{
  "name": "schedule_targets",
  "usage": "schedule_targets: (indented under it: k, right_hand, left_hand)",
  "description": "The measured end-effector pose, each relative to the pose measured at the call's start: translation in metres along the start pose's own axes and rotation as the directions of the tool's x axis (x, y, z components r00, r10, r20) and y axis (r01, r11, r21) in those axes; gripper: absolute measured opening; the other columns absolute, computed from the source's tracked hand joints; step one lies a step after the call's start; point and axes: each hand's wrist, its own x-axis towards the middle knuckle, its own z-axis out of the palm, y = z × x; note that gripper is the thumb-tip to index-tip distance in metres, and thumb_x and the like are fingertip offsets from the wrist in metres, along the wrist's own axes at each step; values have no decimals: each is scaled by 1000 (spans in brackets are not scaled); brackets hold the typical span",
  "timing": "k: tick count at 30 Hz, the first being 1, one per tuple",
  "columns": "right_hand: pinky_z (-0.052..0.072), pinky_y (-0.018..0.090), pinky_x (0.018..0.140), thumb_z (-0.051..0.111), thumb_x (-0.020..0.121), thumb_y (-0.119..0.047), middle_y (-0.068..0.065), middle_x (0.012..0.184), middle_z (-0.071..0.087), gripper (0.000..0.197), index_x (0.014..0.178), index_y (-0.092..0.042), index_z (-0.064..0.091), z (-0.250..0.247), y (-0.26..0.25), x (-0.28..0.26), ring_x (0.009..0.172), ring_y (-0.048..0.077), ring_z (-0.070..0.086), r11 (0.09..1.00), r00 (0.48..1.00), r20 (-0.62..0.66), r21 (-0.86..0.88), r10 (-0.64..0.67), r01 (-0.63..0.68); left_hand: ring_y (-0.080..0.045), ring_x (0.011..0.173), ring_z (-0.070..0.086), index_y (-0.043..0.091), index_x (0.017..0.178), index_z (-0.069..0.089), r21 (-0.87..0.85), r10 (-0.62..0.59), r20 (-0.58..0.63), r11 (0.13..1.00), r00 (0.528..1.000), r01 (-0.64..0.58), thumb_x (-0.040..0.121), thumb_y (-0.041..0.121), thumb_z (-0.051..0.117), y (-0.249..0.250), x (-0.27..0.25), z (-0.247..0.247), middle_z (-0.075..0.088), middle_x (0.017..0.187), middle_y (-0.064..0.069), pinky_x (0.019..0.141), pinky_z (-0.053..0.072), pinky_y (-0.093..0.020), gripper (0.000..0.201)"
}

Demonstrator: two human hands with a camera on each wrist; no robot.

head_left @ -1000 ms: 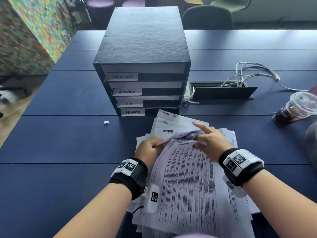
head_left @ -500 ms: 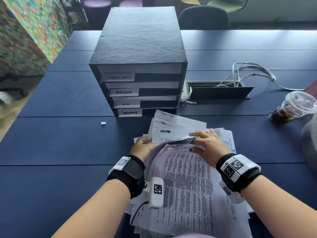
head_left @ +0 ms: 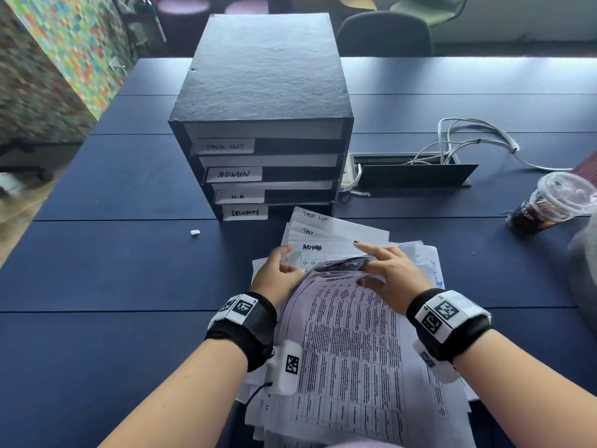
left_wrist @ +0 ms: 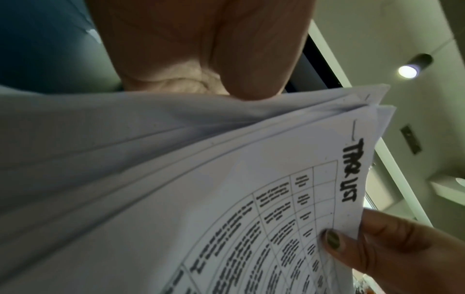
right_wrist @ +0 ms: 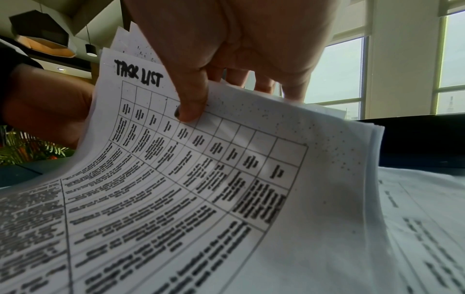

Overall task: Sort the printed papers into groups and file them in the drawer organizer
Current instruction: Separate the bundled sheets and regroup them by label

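Observation:
A black drawer organizer (head_left: pixel 262 92) stands mid-table, its four drawers labelled TASK LIST, ADMIN, H.R and SECURITY. In front of it lies a loose pile of printed papers (head_left: pixel 355 367). My left hand (head_left: pixel 276 276) grips the left edge of a raised sheaf of these sheets. My right hand (head_left: pixel 387 276) pinches the sheaf's far edge, thumb (right_wrist: pixel 191 111) on the top sheet (right_wrist: pixel 201 179), which is headed TASK LIST. The index finger reaches toward the sheet marked ADMIN (head_left: pixel 326 248). Beyond that, two sheets marked TASK LIST (head_left: pixel 336 224) lie fanned flat.
A lidded plastic cup with a dark drink (head_left: pixel 549 205) stands at the right, near a grey object (head_left: pixel 584 270) at the frame edge. A cable box with white cables (head_left: pixel 416 173) sits right of the organizer. A small white scrap (head_left: pixel 195 232) lies on the blue table (head_left: pixel 113 270).
The far edge of the sheaf has risen and bent toward me, baring more of the ADMIN sheet. My right fingers went from pointing to gripping that edge. The left hand kept its hold.

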Motion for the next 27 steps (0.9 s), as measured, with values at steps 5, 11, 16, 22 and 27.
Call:
schedule_targets:
  k: [5, 11, 16, 22, 27]
  right_hand:
    - [31, 41, 106, 69, 82, -27, -10, 141, 45, 11, 84, -16, 70, 1, -1, -1, 122, 25, 40, 1000, 1000, -6, 3, -1, 1]
    - [31, 41, 107, 68, 82, -27, -11, 142, 44, 9, 84, -18, 70, 1, -1, -1, 123, 25, 39, 1000, 1000, -5, 9, 4, -4]
    - [31, 41, 107, 67, 83, -28, -13, 147, 35, 11, 88, -19, 70, 0, -2, -1, 124, 23, 37, 1000, 1000, 11, 9, 16, -16]
    - [31, 33, 105, 64, 85, -29, -18, 150, 26, 17, 98, -21, 71, -5, -5, 1, 122, 20, 36, 1000, 999, 30, -24, 18, -17]
    - [31, 34, 105, 65, 85, -30, -19, 149, 28, 15, 95, -21, 70, -4, -3, 1, 121, 18, 35, 1000, 999, 40, -23, 12, -11]
  left_hand:
    - [-13, 101, 48, 20, 124, 52, 22, -94, -20, 995, 995, 95, 86, 24, 64, -4, 5, -1, 51, 123, -6, 86, 36, -21, 40]
    - [-9, 91, 55, 24, 123, 48, -33, -2, -79, 999, 997, 0, 80, 19, 72, -7, 5, -2, 53, 118, -4, 75, 41, -11, 50]
    - [-8, 90, 56, 29, 129, 45, -79, 94, -86, 992, 992, -101, 81, 19, 71, -4, -3, -1, 55, 113, 2, 77, 40, -22, 56]
    - [-5, 86, 57, 41, 131, 44, -62, 215, 3, 975, 977, -215, 89, 24, 63, 1, -14, -1, 51, 113, 19, 72, 41, -12, 50]
    - [-5, 109, 47, 25, 114, 66, 3, 206, 82, 978, 975, -207, 91, 26, 60, -1, -13, 1, 44, 132, 3, 90, 33, -8, 24]
